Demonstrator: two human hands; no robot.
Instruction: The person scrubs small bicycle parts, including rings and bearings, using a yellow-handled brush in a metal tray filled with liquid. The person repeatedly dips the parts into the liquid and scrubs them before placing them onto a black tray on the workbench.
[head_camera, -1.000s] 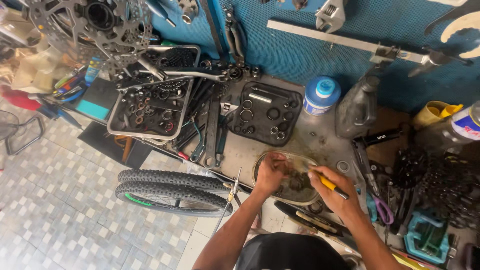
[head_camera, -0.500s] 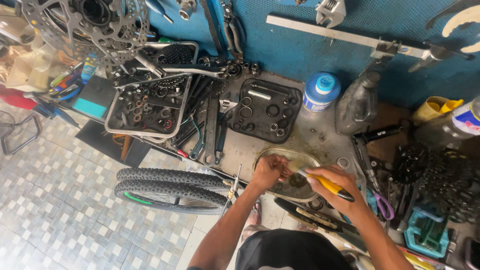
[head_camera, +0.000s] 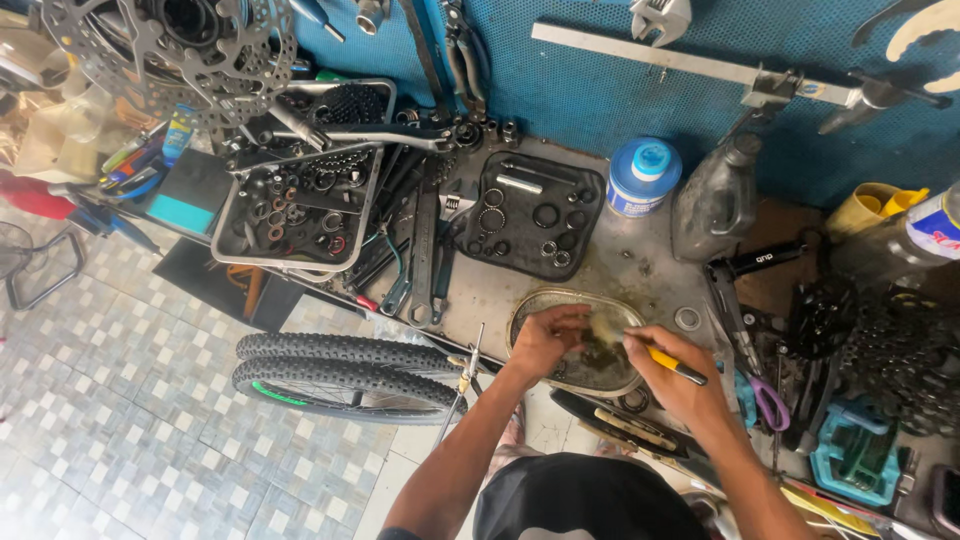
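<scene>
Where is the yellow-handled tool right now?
In the head view, the yellow-handled tool is in the right hand, its tip angled into the oval metal pan at the bench's front edge, opposite the left hand.

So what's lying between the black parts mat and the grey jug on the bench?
In the head view, a blue-lidded tub stands between the black parts mat and the grey jug.
</scene>
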